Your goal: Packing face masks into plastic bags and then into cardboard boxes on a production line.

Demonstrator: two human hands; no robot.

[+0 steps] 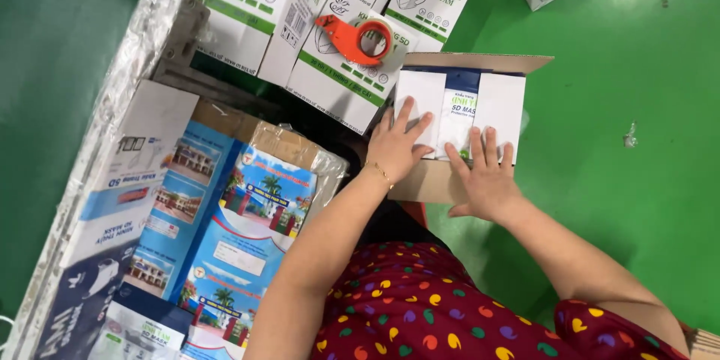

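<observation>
Pressing flat and open, the left hand (396,147) and right hand (486,177) lie side by side on white packets (457,109) in the cardboard box (427,181), gripping nothing, on the green floor (630,180).

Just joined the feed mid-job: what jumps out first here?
Both hands, left hand and right hand, press flat on white packs in an open cardboard box at centre. Just above, an orange tape dispenser lies on stacked white cartons, all on a bright green floor.
</observation>
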